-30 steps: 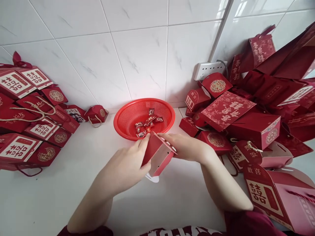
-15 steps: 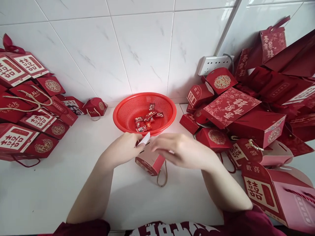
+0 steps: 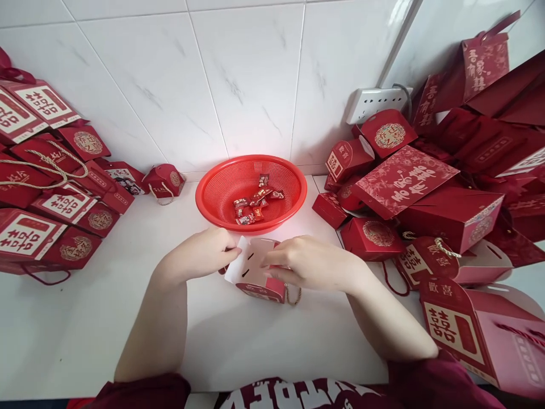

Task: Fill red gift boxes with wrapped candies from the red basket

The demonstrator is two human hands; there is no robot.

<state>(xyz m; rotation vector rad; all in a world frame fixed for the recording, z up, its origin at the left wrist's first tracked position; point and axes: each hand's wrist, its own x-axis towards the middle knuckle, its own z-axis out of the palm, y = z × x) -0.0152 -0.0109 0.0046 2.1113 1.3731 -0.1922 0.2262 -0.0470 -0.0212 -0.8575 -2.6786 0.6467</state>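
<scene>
A small red box (image 3: 260, 291) with a rope handle lies on the white table between my hands, its flaps spread. Two dark slots show in its pale inner surface. My left hand (image 3: 210, 251) pinches the white flap at the box's left side. Over the right side is my right hand (image 3: 304, 261), fingers bent and touching the box; its fingertips partly cover the inside. Just behind the box stands a red perforated basket (image 3: 203, 211) with several wrapped candies (image 3: 259, 199) at its bottom.
Stacked red gift boxes (image 3: 79, 247) fill the left side, with a small roped box (image 3: 164, 183) by the wall. A large pile of red boxes and bags (image 3: 404, 182) covers the right. A white power strip (image 3: 377, 104) is on the tiled wall.
My left hand has moved slightly left, and the white flap is now tilted outward, showing more of the box's inside and slots. The view has shifted slightly.
</scene>
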